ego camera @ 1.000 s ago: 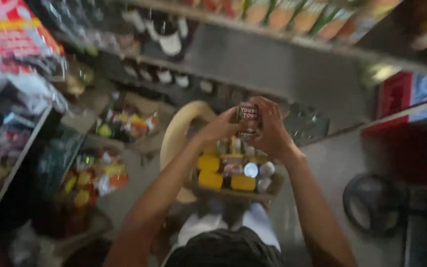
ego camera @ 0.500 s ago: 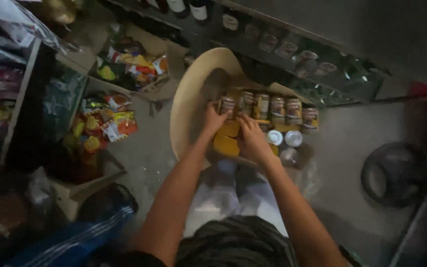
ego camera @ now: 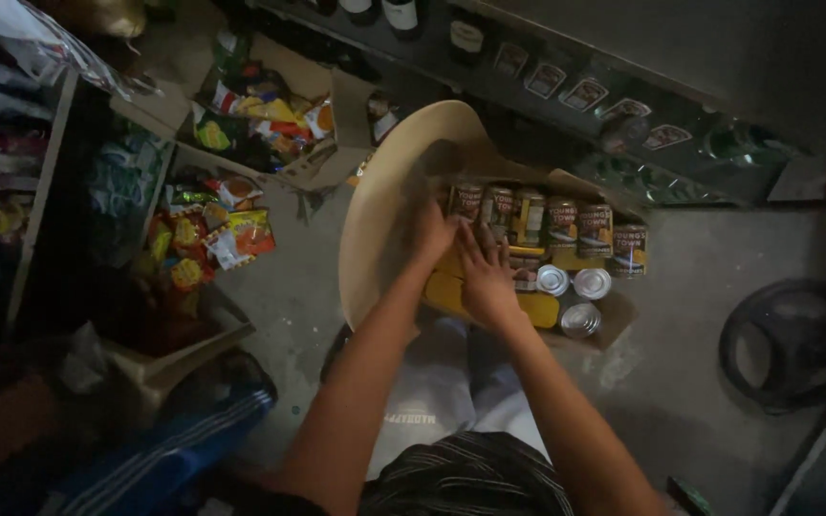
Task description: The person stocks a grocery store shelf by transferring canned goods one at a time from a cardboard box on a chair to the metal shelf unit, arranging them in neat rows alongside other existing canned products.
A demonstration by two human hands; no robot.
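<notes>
Down low, your left hand (ego camera: 432, 234) and right hand (ego camera: 485, 282) reach among cans (ego camera: 547, 225) in the open carton (ego camera: 614, 315); grip apparently loose, though dim light hides it; next, seat fingers firmly.

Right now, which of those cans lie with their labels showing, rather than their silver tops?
The back row of cans, lying on their sides; the three silver-topped cans in front stand upright.
</notes>
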